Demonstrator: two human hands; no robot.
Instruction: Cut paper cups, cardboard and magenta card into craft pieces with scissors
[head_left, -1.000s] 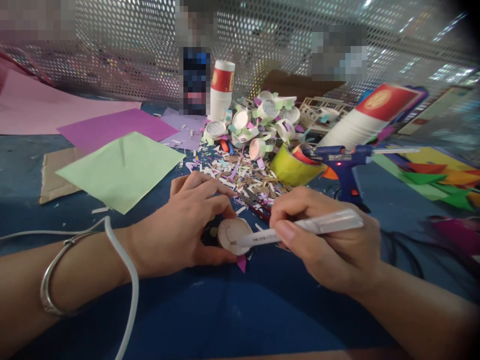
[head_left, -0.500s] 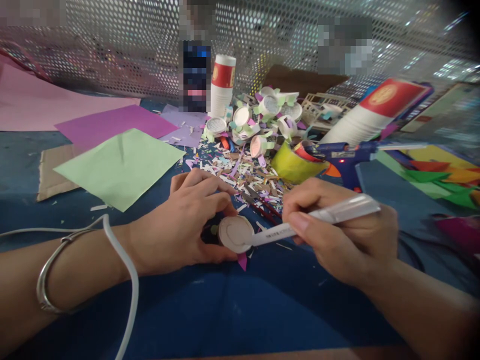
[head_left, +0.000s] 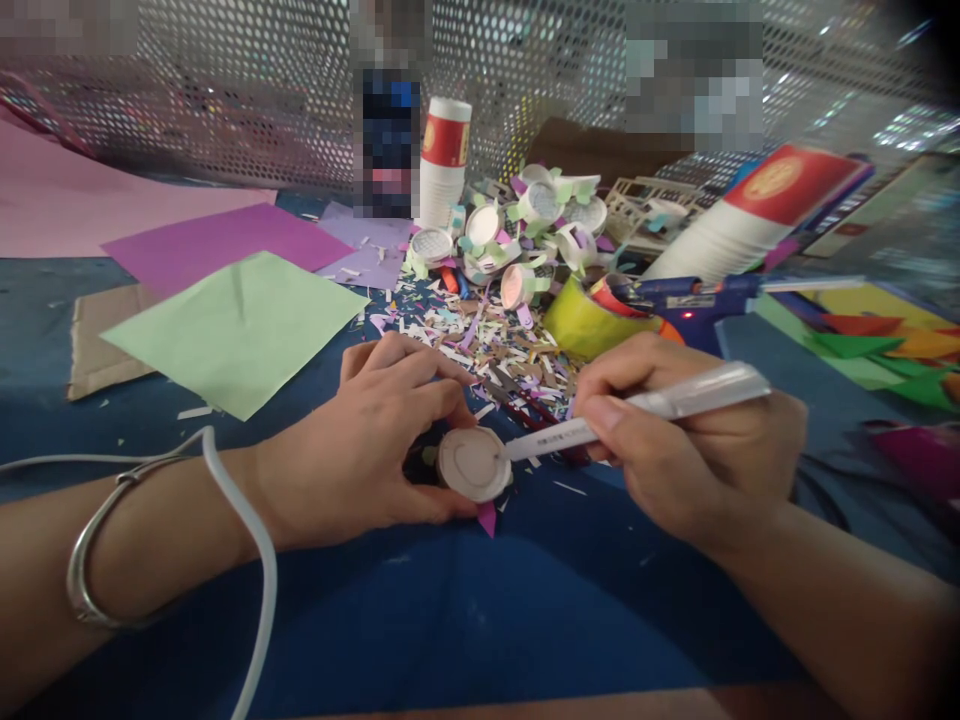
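Observation:
Between thumb and fingers, my left hand (head_left: 397, 430) grips a small round paper cup base (head_left: 474, 464), its pale flat disc facing up. A curved drawn line runs along the disc, and a pointed purple paper piece (head_left: 487, 518) sticks out below it. My right hand (head_left: 682, 440) is closed around a white marker pen (head_left: 652, 405) with a clear rear end. The pen's tip is at the disc's right edge; whether it touches, I cannot tell. Beyond my hands lie scissors (head_left: 517, 395), partly among paper scraps (head_left: 465, 330).
Several cut cup pieces (head_left: 540, 205) with paper tabs are heaped behind the scraps. Stacked paper cups (head_left: 444, 150) stand nearby. A blue glue gun (head_left: 697, 300) rests beside a yellow-green roll (head_left: 585, 325). Green paper (head_left: 240, 330) lies left. A white cable (head_left: 259, 560) crosses my left forearm.
The pen tip has shifted up and right along the disc toward its edge, and the drawn line now runs further round. My left hand keeps its grip.

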